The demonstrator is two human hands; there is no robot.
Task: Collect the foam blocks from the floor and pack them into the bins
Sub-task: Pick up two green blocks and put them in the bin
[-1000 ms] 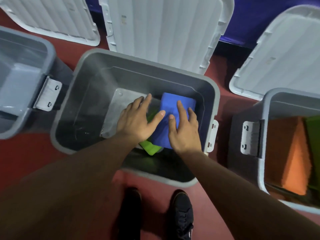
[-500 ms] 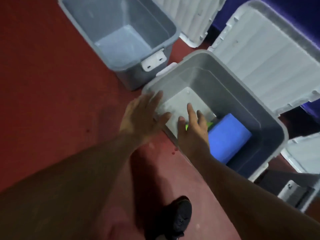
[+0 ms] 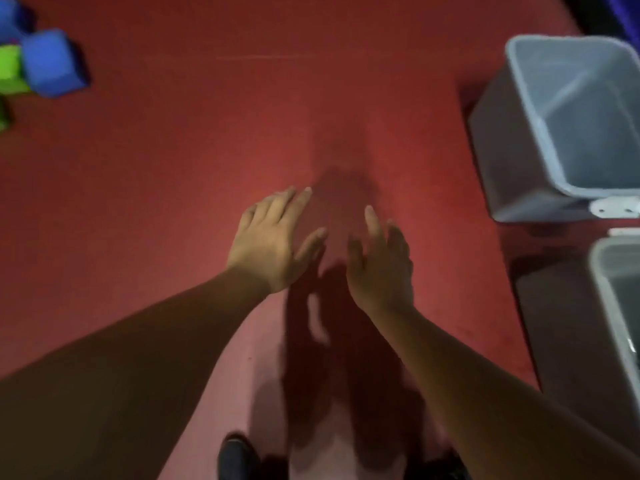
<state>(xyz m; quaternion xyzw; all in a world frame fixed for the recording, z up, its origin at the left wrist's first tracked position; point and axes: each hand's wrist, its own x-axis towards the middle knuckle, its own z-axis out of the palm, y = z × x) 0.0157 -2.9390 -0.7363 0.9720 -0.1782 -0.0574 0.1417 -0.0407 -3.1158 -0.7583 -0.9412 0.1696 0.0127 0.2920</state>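
— Hands?
— Both empty, fingers spread: left hand (image 3: 273, 244) and right hand (image 3: 379, 265), above the red floor (image 3: 173, 161).
— Blocks? Obstructions?
— The blue block (image 3: 52, 62) and green block (image 3: 10, 69) touch, far left. The far bin (image 3: 498, 150) and near bin (image 3: 602, 271) stand right, well apart.

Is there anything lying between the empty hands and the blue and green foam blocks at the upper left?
Nothing visible. Only red floor shows between the left hand and right hand, both holding nothing, and the blue block and green block. The grey bins stand off to the right.
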